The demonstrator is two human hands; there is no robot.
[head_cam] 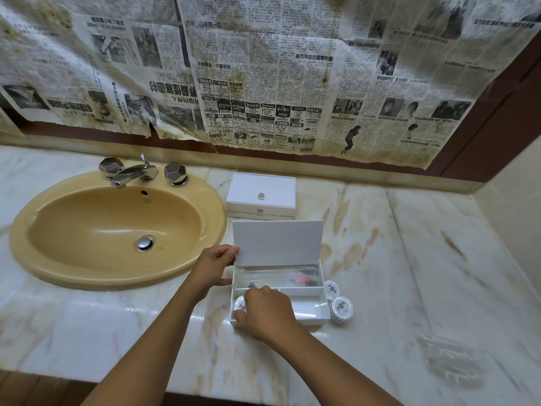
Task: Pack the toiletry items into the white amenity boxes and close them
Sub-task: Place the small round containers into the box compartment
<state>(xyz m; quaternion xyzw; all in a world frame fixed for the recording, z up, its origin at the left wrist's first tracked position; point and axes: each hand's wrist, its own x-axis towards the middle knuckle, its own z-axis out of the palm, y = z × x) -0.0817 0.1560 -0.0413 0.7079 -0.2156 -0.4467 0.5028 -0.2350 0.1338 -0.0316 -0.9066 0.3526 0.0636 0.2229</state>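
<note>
Two white amenity boxes sit on the marble counter (409,259), right of the tan sink (117,230) with its chrome tap (131,171). At the open box (310,315), nearer the counter's front edge, the left hand (213,265) pinches the left edge of the raised lid (278,243), fingers curled round it, holding it up. The right hand (266,312) reaches into the front left compartment and covers most of it; its fingertips close on a round white packet (240,304), only partly visible. The rear compartment holds clear-wrapped items (281,276), too blurred to identify. Just beside the box's right wall, two more round packets (341,307) stand stacked against each other. Behind, the closed box (262,194) has a small knob on its lid. Far right, a crumpled clear wrapper (450,358) lies hard to make out. Newspaper (263,68) covers the wall above.
</note>
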